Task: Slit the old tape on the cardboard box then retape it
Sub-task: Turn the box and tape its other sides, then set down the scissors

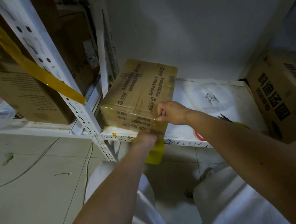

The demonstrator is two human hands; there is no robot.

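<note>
Dim storeroom, pale tiled floor (34, 181) across the lower left of the frame, white slotted metal racking (84, 116) climbing from centre toward upper left, plain white wall behind. On the white shelf (183, 127) at mid-frame, the cardboard box (142, 87), printed top uppermost, its near edge at the shelf lip, glossy clear tape (135, 115) banding the near end. Right hand (171, 112) at the box's near right corner, fingers curled tight into a fist, seemingly pinching the tape edge; whether a blade sits inside the fist, impossible to tell. Left hand (146, 138) low at the box's front face, back of the hand toward the camera, fingers hidden, so grip unreadable; a yellow piece (155, 153), perhaps tape or a roll, hanging just beneath it. Further right on the shelf, partly behind the right forearm, a red ring (199, 137) and dark scissor-like tips (224, 118); a clear plastic bag (207, 93) beyond; another printed carton (282, 93) at the right edge; more cartons and a slanting yellow tape strip (35, 69) at upper left. Likely step: laying or tightening a fresh band over the near end. For a good result: steady tension along the strip, box braced against sliding off the lip, strip pressed down from the middle outward to chase out bubbles, ends wrapped well over the corner, seam centred under the band.
</note>
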